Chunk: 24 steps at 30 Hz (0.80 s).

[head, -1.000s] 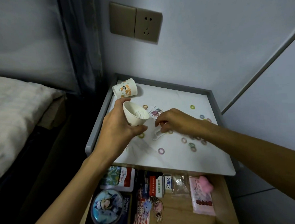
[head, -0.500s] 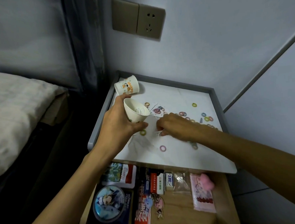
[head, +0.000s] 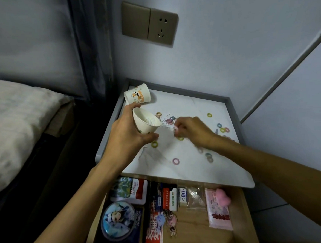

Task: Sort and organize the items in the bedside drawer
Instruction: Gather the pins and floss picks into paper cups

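Right hand [head: 192,132] motion-blurred; small white thing [head: 176,129] at fingertips unidentifiable. White contents of paper cup [head: 145,124] unclear. Open drawer [head: 197,228] cut by bottom edge.

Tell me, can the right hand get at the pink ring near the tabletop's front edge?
Probably yes. The pink ring lies in the open on the tabletop, just nearer than the right hand, nothing over it. But that hand's fingers seem to pinch a small white piece.
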Motion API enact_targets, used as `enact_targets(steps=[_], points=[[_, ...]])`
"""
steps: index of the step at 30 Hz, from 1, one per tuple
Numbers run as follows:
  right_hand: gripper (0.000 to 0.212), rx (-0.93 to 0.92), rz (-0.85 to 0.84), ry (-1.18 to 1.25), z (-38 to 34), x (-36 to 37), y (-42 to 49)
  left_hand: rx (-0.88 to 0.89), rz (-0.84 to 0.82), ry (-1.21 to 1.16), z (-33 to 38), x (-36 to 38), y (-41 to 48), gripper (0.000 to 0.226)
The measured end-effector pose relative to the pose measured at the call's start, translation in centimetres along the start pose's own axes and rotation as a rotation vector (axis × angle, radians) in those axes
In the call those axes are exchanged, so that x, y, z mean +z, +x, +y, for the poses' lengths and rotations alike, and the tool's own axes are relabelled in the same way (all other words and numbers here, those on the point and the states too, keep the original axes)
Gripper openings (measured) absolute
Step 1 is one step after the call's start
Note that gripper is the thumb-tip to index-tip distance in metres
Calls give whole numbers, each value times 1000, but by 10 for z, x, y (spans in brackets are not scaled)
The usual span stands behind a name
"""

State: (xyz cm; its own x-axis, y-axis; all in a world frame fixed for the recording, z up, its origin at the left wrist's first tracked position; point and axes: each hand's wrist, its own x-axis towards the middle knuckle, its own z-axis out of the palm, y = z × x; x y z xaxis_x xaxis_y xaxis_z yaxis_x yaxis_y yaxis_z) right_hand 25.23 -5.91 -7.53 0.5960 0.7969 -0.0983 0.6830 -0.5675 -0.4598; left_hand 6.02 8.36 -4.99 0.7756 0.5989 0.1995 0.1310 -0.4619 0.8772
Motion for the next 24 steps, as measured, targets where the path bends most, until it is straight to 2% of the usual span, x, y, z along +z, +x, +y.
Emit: enact_targets(steps=[3,6,8,11,14,16,19,22,24], points=[[7,28,123,305,-12,-28,1,-8,-11,14,0,0,0,84],[9,-62,131,360,-27,-57,4,3,-31,49,1,2,0,85],[15,-137,81,280,-42,-71,5,11,-52,74,1,4,-1,86],[23,-277,-76,24,-72,-81,3,25,-65,103,0,9,-2,86],[17,-462,-197,-237,-99,-70,2,34,-69,75,1,12,-2,86],[11,-553,-224,-296,-108,-59,2,44,-66,42,2,13,-3,83],[15,-497,-163,-114,-111,-56,2,38,-56,8,2,11,-2,82],[12,-344,6,130,-94,-67,9,3,-20,-14,0,8,0,83],[9,-224,110,168,-69,-68,20,-7,2,-10,0,5,1,84]])
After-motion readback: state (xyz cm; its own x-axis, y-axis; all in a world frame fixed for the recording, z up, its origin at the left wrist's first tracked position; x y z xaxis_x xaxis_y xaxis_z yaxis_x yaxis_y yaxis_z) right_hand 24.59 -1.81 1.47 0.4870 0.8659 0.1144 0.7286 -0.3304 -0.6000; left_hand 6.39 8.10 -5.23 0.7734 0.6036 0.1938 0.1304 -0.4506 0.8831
